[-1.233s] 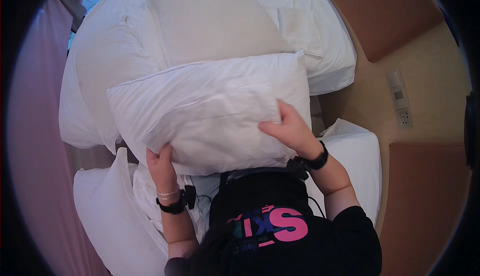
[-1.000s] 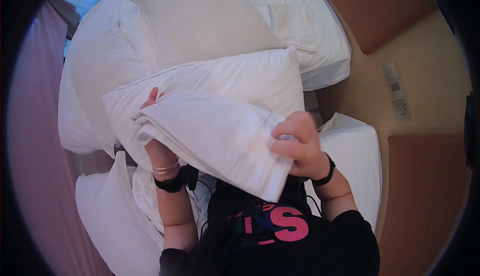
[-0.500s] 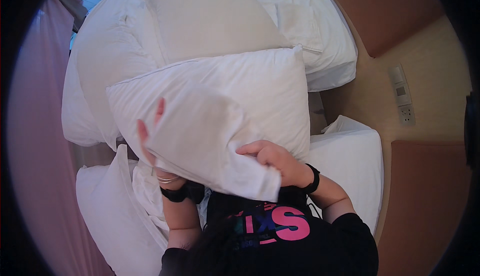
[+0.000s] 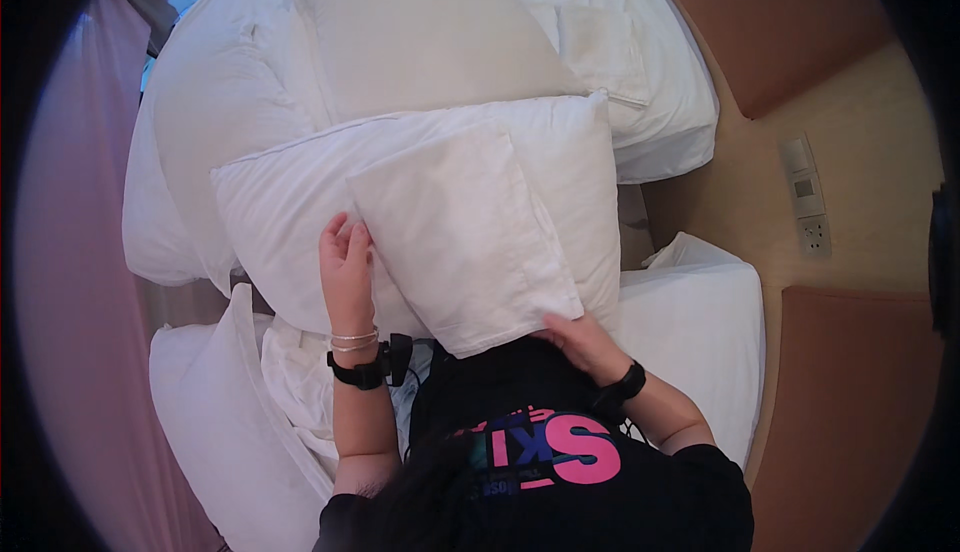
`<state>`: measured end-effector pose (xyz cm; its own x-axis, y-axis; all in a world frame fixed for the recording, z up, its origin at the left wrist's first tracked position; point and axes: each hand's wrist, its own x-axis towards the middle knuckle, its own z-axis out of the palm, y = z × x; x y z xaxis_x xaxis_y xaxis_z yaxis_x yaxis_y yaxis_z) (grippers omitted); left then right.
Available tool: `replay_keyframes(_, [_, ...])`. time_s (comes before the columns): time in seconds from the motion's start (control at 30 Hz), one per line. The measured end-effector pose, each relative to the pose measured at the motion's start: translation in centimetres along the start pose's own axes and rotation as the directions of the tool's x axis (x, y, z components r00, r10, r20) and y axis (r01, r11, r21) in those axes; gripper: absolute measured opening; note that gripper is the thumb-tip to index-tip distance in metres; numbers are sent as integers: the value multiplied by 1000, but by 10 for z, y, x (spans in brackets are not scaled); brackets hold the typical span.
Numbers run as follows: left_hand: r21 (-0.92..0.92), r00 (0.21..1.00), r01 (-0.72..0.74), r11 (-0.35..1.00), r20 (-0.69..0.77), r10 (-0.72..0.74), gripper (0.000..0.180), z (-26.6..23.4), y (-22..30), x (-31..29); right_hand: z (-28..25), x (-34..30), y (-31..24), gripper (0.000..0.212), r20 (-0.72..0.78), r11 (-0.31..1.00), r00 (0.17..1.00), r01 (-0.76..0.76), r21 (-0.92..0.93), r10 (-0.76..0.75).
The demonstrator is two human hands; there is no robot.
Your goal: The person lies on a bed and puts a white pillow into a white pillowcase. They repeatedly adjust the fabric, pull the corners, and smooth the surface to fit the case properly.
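Observation:
A folded white pillowcase (image 4: 460, 237) lies flat across a plump white pillow (image 4: 570, 192), its near edge reaching my black shirt. The near right corner of that cloth is pinched in my right hand (image 4: 585, 345), whose fingertips are partly hidden at the edge. My left hand (image 4: 346, 267) is at the left side of the pillowcase, fingers loosely bent and apart, with nothing held in it. The fingertips are close to the cloth's far left corner; whether they touch it I cannot tell.
More white pillows (image 4: 430, 37) are piled beyond, on a white bed (image 4: 665, 142) with another folded white cloth (image 4: 603, 52). To the left stand a pillow (image 4: 215, 422) and a pink curtain (image 4: 85, 252). A second white bed (image 4: 695, 332) and a socket-fitted wall (image 4: 870, 202) are at right.
The pillowcase, lifted and blurred before, now lies spread on the pillow. My left hand has come out from under it to its left side; my right hand has moved slightly nearer me.

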<state>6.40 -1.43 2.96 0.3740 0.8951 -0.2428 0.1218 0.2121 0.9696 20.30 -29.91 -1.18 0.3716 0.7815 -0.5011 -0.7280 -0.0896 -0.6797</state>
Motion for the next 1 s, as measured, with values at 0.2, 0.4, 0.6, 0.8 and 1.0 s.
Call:
replay_keyframes(0.2, [-57, 973, -27, 998, 228, 39, 33, 19, 10, 42, -11, 23, -50, 60, 111, 982, 976, 191, -3, -189])
replay_keyframes(0.4, [-414, 956, 177, 893, 288, -56, 33, 28, 9, 60, 15, 68, -87, 58, 232, 977, 971, 95, -192, -48])
replay_keyframes(0.6, [-411, 890, 351, 841, 425, -164, 45, 1, -37, 17, 31, 103, -75, 55, 271, 939, 961, 143, -314, -55])
replay_keyframes(0.8, [-39, 798, 366, 930, 527, -293, 57, -7, -78, -65, 17, 96, -59, 48, 231, 911, 972, 136, -390, -46])
replay_keyframes(1.0, [159, 716, 295, 942, 616, -329, 55, 18, -10, -60, 9, 51, -89, 47, 38, 916, 984, 177, -360, -175])
